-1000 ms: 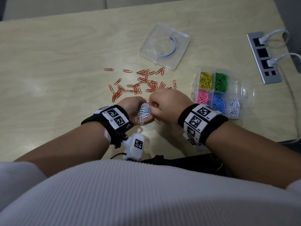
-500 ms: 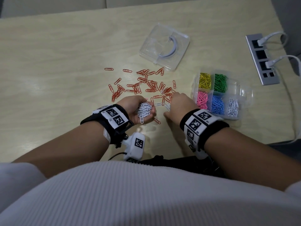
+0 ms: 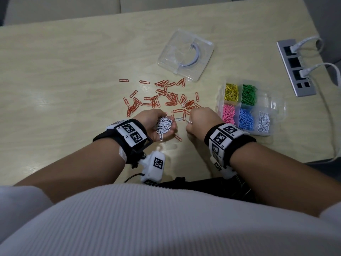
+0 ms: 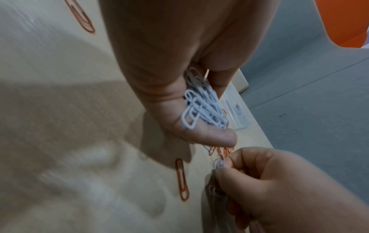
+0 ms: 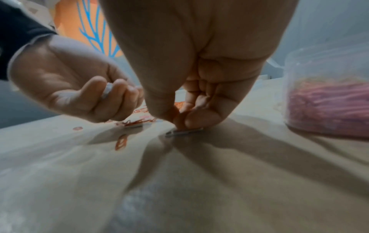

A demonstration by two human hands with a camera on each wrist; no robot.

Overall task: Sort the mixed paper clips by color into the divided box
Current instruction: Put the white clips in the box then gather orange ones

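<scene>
Head view, left to right: my left hand [image 3: 155,124] rests near the front edge of the tabletop [image 3: 64,74], fingers curled round a bunch of white clips [image 3: 164,126], too many and too tangled to count. Beyond it, toward the middle, the orange clips [image 3: 162,98] lie scattered, several dozen by my guess. My right hand [image 3: 201,121] comes next, thumb and forefinger pinched together on a single white clip [image 5: 184,131] that lies flat on the tabletop. At the right edge sits the divided box [image 3: 276,108]: six compartments, five filled with yellow, green, pink, blue and white, one apparently bare. One clear lid [image 3: 186,54] lies further back.

I judge the risks: the flat clip could slip from my pinch, or hook an orange one along; my loose bunch could spill.
</scene>
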